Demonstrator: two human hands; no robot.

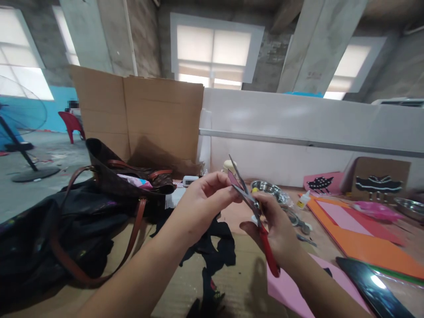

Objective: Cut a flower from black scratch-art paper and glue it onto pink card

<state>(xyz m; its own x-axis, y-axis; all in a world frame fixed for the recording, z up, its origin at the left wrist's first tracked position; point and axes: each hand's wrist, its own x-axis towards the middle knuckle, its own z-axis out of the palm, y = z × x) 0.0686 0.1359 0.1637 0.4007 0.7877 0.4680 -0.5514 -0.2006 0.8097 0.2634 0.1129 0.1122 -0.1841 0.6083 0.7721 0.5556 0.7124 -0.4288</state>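
Note:
Pinched between the thumb and finger of my left hand is a small pinkish piece of paper. My right hand grips red-handled scissors; their blades stand apart at the piece, close to my left fingertips. Whether the blades touch the paper I cannot tell. Below both hands, black cut scraps lie on a cardboard sheet. A pink sheet is partly hidden under my right forearm.
To the left sit a brown handbag and a black bag. On the right are orange sheets, a glue bottle, a metal bowl and a dark glossy device. A cardboard panel stands behind.

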